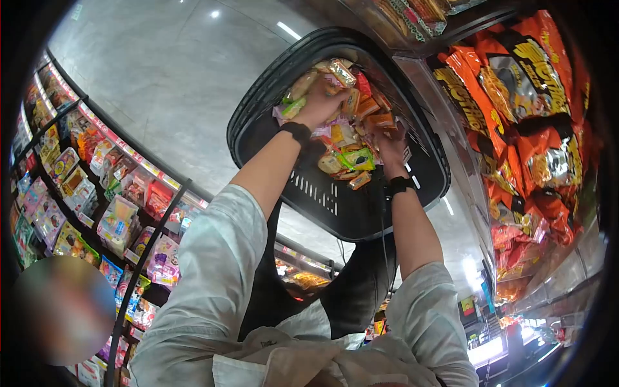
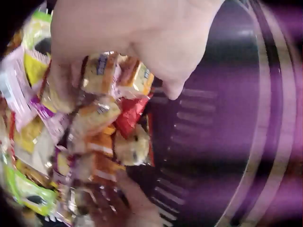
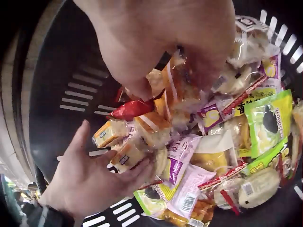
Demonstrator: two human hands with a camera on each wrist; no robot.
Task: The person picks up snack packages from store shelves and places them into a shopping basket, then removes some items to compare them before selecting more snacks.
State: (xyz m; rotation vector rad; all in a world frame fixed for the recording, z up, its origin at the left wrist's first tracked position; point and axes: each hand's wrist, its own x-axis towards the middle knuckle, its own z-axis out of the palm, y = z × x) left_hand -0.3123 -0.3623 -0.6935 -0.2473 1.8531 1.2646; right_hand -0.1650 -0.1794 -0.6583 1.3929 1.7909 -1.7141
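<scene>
Many small wrapped snack packets (image 3: pixel 215 161) lie heaped inside a black shopping basket (image 1: pixel 412 184). My left hand (image 1: pixel 320 106) reaches into the heap from the left. Its thumb is spread away from the fingers, and the fingers (image 3: pixel 125 182) lie against wrapped cakes (image 3: pixel 127 155) at the heap's edge. From the right, my right hand (image 1: pixel 392 148) reaches down and pinches an orange-and-clear wrapped snack (image 3: pixel 176 90) between thumb and fingers. Between the two hands sits a red packet (image 3: pixel 133 109). Green packets (image 3: pixel 270 123) and pale pink packets (image 3: pixel 191 187) lie nearer my body.
Shelves with bagged sweets (image 1: pixel 119 222) run along the left. Large orange snack bags (image 1: pixel 529 97) fill a rack close on the right. The grey floor (image 1: pixel 174 84) shows beyond the basket. A thin cable (image 1: pixel 383 222) hangs by my right forearm.
</scene>
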